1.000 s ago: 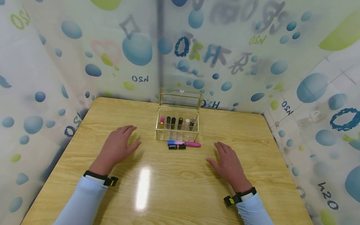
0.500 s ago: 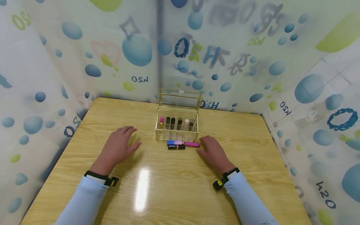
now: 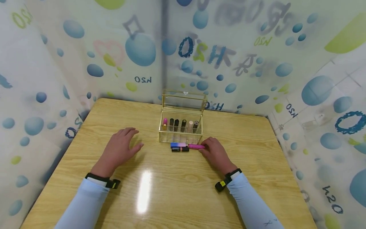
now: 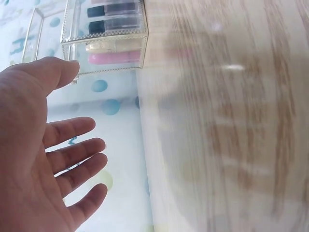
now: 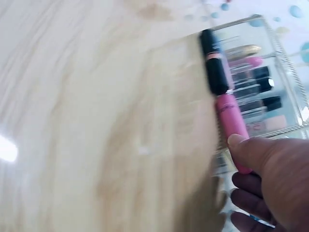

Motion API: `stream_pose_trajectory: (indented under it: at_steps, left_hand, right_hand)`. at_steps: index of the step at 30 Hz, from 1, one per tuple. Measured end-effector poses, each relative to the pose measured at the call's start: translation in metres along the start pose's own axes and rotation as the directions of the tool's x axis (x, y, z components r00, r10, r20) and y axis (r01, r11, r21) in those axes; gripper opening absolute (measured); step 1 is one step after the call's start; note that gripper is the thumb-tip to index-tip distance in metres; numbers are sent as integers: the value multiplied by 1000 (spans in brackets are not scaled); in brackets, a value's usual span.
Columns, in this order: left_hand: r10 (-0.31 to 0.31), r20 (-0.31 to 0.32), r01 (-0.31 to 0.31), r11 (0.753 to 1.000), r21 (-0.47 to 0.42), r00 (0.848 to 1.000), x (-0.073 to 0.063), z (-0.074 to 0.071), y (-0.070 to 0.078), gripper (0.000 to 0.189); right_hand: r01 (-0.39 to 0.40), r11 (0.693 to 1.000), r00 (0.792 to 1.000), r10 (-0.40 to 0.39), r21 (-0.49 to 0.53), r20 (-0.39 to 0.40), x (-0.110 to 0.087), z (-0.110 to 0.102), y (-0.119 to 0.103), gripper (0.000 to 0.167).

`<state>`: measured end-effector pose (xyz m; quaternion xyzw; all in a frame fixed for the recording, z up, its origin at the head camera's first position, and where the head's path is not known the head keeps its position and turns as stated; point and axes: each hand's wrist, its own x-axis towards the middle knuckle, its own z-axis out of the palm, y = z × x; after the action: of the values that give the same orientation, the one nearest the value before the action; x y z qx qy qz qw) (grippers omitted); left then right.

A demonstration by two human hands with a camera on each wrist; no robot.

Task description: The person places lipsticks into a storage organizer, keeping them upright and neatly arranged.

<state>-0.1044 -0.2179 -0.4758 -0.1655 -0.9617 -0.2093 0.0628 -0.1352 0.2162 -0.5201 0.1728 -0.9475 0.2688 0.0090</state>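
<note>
My right hand pinches the outer end of a pink mascara tube between thumb and fingers. The tube's other end shades from blue to lilac in the head view. It lies along the front of a gold-framed glass box. Close against the tube, on the near side, is a short black lipstick with a pinkish band. Inside the box several lipsticks stand in a row. To the box's left, my left hand holds nothing, its fingers relaxed and apart in the left wrist view.
The box's hinged glass lid stands raised at the back. Everything sits on a wooden table, with a patterned curtain behind it and at the sides. A bright reflection shows on the near tabletop.
My right hand has moved left and slightly forward to the pink mascara tube and taken hold of its end. The left hand has stayed in place.
</note>
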Motion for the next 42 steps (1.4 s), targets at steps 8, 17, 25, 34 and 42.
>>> stream_pose_trajectory:
  at_steps: [8, 17, 25, 34, 42]
  left_hand:
    - [5, 6, -6, 1000, 3, 1000, 0, 2, 0, 58]
    - [-9, 10, 8, 999, 33, 1000, -3, 3, -1, 61]
    - [-9, 10, 9, 1000, 24, 1000, -4, 7, -1, 63]
    - [-15, 9, 15, 999, 42, 1000, -5, 9, -4, 63]
    - [-22, 1, 22, 998, 53, 1000, -8, 8, -7, 63]
  right_hand:
    - [-40, 968, 998, 51, 247, -36, -8, -24, -14, 23]
    - [107, 954, 992, -81, 279, -101, -3, -67, -53, 25]
    - [275, 925, 960, -253, 261, -117, 38, -81, -94, 27]
    - [352, 923, 935, -353, 156, -19, 94, -53, -117, 16]
    - [368, 929, 929, -365, -44, 67, 117, -27, -123, 16]
